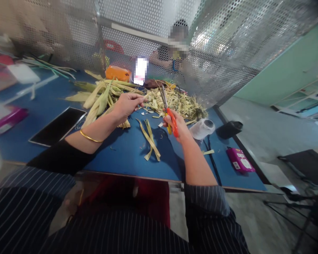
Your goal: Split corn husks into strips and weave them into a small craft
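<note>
My left hand [128,105] is closed in a pinch. A pale bit of corn husk [146,97] shows at its fingertips, its outline blending with the heap behind. Scissors [172,123] with red and yellow handles sit in my right hand [178,123], blades pointing up and away over the heap, slightly apart. That heap of cut husk shreds [175,102] lies just beyond both hands. Long whole corn husks [98,98] are piled left of and behind my left hand. Two husk strips [149,139] lie crossed on the blue table [116,155] between my forearms.
A dark tablet-like panel [59,126] lies at left. Beyond the husks are an orange packet [118,73] and a lit phone [140,70]. At right are a white roll [203,128], a black cylinder [230,129] and a purple packet [240,159]. A person sits behind the perforated screen [137,33].
</note>
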`<state>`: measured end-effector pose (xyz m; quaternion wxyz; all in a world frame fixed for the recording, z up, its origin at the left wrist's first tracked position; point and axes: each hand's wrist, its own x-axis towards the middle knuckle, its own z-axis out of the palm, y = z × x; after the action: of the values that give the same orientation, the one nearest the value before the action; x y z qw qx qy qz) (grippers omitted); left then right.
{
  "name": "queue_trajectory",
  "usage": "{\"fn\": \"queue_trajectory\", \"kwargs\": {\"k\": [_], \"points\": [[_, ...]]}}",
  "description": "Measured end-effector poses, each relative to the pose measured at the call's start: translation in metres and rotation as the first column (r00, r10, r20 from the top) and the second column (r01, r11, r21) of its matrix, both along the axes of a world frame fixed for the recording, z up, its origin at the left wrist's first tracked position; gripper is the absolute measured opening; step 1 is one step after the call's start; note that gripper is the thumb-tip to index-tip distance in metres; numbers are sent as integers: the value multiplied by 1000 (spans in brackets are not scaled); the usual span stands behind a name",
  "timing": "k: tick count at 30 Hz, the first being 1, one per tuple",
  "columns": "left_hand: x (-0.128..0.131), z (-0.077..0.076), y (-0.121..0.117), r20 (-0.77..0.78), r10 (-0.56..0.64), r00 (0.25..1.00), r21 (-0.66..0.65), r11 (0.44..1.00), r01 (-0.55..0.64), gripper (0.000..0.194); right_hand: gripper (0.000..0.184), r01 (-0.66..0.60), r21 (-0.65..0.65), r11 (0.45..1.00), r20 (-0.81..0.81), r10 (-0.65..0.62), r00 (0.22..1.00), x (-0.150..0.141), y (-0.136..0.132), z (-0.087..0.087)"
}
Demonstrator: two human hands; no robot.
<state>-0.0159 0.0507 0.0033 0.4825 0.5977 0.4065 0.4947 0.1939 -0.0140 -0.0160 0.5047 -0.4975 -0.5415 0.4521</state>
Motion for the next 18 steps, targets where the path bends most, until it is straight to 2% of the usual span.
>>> {"fn": "queue_trajectory", "kwargs": {"k": [6, 11, 18], "points": [[21, 11, 14, -19, -74, 997, -30, 997, 74, 15, 62, -39, -41, 998, 59, 41, 997, 3, -3, 3], [34, 12, 19, -111, -148, 983, -60, 988, 142, 12, 57, -31, -55, 998, 4, 32, 999, 4, -2, 4], [39, 14, 24, -154, -151, 976, -85, 987, 139, 19, 56, 32, -98, 995, -29, -35, 999, 2, -5, 11]]}}
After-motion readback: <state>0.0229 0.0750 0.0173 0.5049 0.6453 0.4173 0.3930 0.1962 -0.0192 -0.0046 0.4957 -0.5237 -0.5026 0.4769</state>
